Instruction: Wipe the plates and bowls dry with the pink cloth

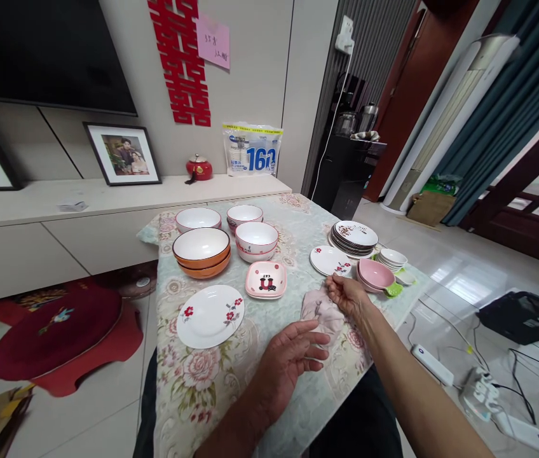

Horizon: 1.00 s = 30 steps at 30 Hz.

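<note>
Cloth (320, 310) lengthwise toward stacked plates (353, 238).

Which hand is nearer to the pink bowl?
Right. The right hand is just left of the pink bowl, nearly touching; the left hand is farther away, nearer the person.

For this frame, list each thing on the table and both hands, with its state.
left hand: open, fingers spread, on the pink cloth
right hand: pinching the cloth's far edge
pink cloth: crumpled, flat on the table
flowered plate: empty, upright
square cat dish: empty
orange bowls: stacked, empty
plate pile: stacked
pink bowls: nested
</note>
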Available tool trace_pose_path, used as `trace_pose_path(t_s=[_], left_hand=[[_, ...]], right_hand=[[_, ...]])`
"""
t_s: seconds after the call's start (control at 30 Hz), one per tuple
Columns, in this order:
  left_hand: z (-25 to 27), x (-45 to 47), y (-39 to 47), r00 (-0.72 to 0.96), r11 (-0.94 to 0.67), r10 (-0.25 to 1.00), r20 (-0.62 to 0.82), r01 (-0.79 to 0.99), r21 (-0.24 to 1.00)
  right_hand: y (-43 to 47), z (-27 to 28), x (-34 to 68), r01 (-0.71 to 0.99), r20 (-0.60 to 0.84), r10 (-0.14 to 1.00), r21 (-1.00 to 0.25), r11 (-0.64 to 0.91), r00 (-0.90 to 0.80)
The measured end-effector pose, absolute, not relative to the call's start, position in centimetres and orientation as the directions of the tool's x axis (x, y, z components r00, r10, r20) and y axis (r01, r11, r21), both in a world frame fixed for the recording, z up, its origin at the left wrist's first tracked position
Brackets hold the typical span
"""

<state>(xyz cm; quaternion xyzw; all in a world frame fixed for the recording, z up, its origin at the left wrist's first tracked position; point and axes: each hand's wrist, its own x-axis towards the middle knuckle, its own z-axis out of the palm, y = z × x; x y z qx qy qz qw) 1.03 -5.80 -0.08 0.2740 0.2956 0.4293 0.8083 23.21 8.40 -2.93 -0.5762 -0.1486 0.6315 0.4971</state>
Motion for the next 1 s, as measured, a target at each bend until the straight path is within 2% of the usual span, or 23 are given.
trace_pose_path(t_s=[0.13,0.27,0.33,0.4,0.47,0.53,0.63,0.77,0.87,0.93,1.0], left_hand=[[0.2,0.9,-6.3,0.399,0.435,0.877,-0.266,-0.426,0.793],[1.3,-0.9,-7.5,0.322,0.276,0.930,-0.177,-0.296,0.914],[1.9,-3.1,-8.0,0.203,0.126,0.975,-0.091,-0.164,0.978],[2.1,-6.0,-8.0,0.005,-0.019,1.000,0.018,0.092,0.996],[1.8,-9.1,-7.6,-0.205,-0.096,0.961,0.187,0.386,0.917],[0.9,-11.8,-6.7,-0.280,-0.069,0.908,0.310,0.631,0.772],[-0.1,-14.1,-5.3,-0.294,0.089,0.919,0.264,0.806,0.585],[0.1,-14.1,-4.3,-0.286,0.245,0.958,0.034,0.871,0.426],[0.7,-13.6,-3.8,-0.368,0.350,0.929,-0.034,0.846,0.402],[0.8,-13.7,-3.4,-0.426,0.374,0.904,-0.019,0.772,0.514],[0.6,-14.0,-3.2,-0.475,0.336,0.880,-0.002,0.620,0.709]], right_hand=[[7.8,-2.7,22.8,-0.451,-0.540,0.827,-0.785,-0.425,0.160],[7.4,-2.5,22.3,-0.453,-0.484,0.858,-0.813,-0.367,0.173],[7.1,-2.4,22.1,-0.452,-0.458,0.870,-0.825,-0.339,0.182],[6.9,-2.3,21.9,-0.450,-0.433,0.880,-0.837,-0.312,0.194],[6.6,-2.3,21.8,-0.450,-0.410,0.889,-0.846,-0.286,0.206],[6.3,-2.3,21.6,-0.452,-0.387,0.897,-0.853,-0.261,0.214],[6.0,-2.4,21.5,-0.455,-0.353,0.912,-0.861,-0.228,0.210],[5.7,-2.5,21.4,-0.451,-0.314,0.927,-0.871,-0.196,0.204],[5.7,-2.6,21.4,-0.440,-0.291,0.935,-0.880,-0.178,0.204],[5.7,-2.7,21.5,-0.432,-0.277,0.940,-0.886,-0.170,0.200],[5.7,-2.7,21.5,-0.421,-0.262,0.945,-0.892,-0.162,0.193]])
